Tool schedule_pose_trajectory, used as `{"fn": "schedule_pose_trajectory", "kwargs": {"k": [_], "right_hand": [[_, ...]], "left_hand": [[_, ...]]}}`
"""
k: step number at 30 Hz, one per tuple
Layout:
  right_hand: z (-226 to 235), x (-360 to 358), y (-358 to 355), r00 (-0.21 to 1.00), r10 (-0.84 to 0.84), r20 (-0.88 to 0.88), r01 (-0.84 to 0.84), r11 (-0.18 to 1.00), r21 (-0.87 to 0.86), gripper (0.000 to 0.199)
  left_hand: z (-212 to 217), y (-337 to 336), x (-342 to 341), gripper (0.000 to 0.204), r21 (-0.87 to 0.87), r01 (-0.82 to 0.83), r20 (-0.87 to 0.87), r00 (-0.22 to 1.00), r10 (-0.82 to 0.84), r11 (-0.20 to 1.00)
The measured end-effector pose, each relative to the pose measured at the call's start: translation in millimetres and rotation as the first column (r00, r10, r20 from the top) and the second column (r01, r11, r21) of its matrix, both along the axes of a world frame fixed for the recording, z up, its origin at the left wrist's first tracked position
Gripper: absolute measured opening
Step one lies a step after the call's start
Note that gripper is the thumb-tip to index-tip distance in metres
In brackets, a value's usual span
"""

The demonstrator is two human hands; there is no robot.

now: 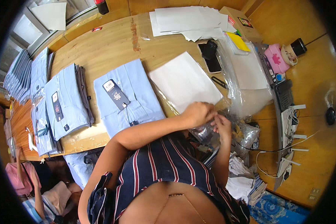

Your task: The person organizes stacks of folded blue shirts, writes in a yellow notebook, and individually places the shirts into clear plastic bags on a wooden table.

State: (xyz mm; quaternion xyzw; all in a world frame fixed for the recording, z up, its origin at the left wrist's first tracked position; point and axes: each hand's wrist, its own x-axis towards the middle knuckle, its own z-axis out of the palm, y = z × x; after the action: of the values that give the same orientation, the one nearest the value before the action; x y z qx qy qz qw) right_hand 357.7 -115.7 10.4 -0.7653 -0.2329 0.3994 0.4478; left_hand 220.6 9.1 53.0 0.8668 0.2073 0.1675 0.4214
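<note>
A person in a navy top with red and white stripes [153, 164] is seen from above at a wooden worktop [108, 39]. The left hand [199, 114] reaches in from the lower left to just right of the centre of the frame, its fingers curled inward. The right hand [223, 126] comes up from below, and its fingertips meet those of the left; whether either hand pinches anything cannot be told. Just below them is crumpled clear plastic [203, 134]. Just above them, near the centre, lies a white sheet [186, 80]. To its left lies a folded light blue shirt [138, 82] with a dark tag [115, 95], and more folded blue shirts [71, 99] fill the left side. White papers [192, 20] are spread across the top. At upper right are a phone [214, 67], a small dark object [210, 49] on it, and clear plastic sleeves [250, 99]. Another person's pink clothing [16, 173] shows at lower left
</note>
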Motion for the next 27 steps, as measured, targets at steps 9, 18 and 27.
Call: {"fn": "schedule_pose_trajectory", "kwargs": {"k": [9,18,27], "right_hand": [[-42,-7,-10,0.944,-0.237,-0.229,0.269,0.955,0.122,0.036],[26,29,-52,0.980,-0.179,-0.085,0.196,0.809,0.554,0.030],[20,80,107,0.907,-0.313,-0.281,0.421,0.683,0.597,0.057]], "left_hand": [[-39,126,-5,0.043,0.100,-0.604,-0.469,0.672,0.573,0.791],[31,156,-130,0.027,-0.397,-0.506,0.078,0.813,0.577,0.766],[45,76,-310,0.020,0.130,-0.912,0.164,0.406,0.899,0.388]]}}
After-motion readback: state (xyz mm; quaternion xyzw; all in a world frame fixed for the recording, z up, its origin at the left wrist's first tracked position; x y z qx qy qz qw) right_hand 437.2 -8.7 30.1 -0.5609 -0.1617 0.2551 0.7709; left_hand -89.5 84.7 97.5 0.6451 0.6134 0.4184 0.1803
